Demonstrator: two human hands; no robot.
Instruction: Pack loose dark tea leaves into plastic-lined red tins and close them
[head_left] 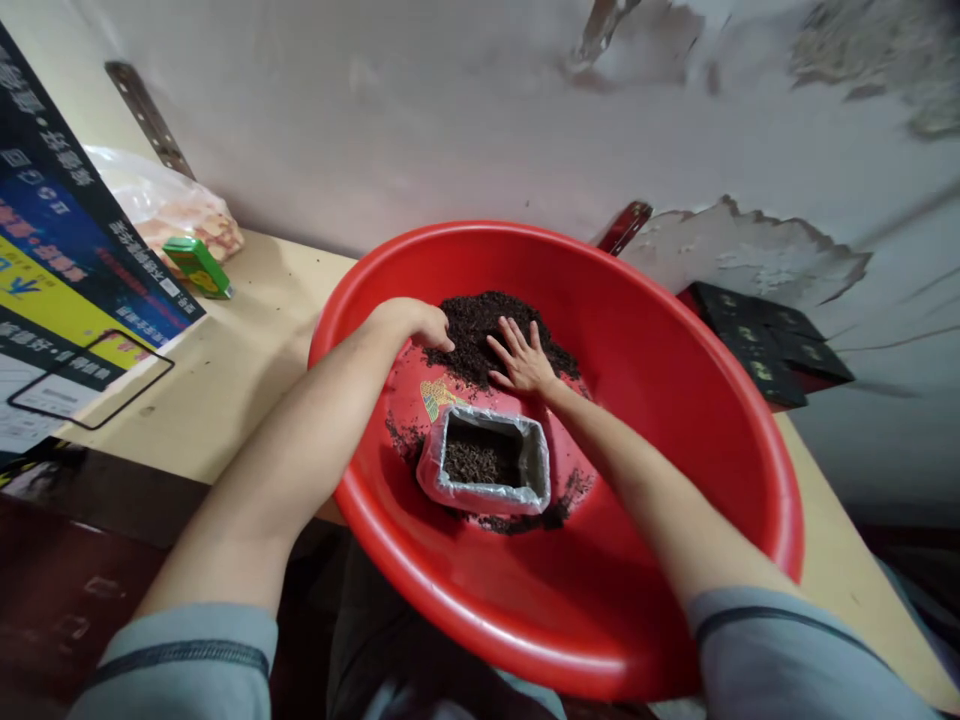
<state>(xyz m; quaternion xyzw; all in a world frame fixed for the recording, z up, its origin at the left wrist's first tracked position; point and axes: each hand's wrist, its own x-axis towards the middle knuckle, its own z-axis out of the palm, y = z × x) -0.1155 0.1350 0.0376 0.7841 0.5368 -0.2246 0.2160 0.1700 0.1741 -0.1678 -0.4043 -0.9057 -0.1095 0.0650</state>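
Observation:
A large red plastic basin [675,400] sits tilted at the edge of a wooden table. A heap of dark loose tea leaves [480,325] lies in its far half. My left hand [420,322] curls at the heap's left edge, its fingers partly buried in the leaves. My right hand [521,360] lies flat on the heap with its fingers spread. Just in front of both hands stands an open foil-lined bag [486,487], partly filled with the same dark leaves.
A green small box [196,266] and a clear plastic bag [165,205] lie at the table's back left. A printed poster board [60,260] leans at the left. Black boxes [765,345] are stacked behind the basin at the right, below a peeling wall.

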